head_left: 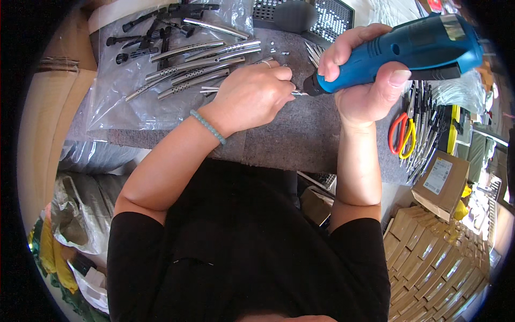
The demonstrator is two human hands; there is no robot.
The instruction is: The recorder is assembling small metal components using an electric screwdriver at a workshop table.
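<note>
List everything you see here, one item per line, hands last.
Power tool: one, blue and black, in right hand
Metal piece: one, silver, between tool and left fingers
Curved tubes: several, silver, on bag
Clips: several, black, upper left
Bag: one, clear, table's left
Table: one, grey, centre
Tray: at least one, black, top
Scissors: one pair, red and yellow handles, right
Rods: many, silver and black, beside scissors
Carton: one, brown, right
Sack: at least one, whitish, lower left
Rim clutter: too unclear to count
Bracelet: one, greenish, left wrist
Shirt: one, black, lower centre
Left hand: one, bare, centre
Right hand: one, bare, right of centre
</note>
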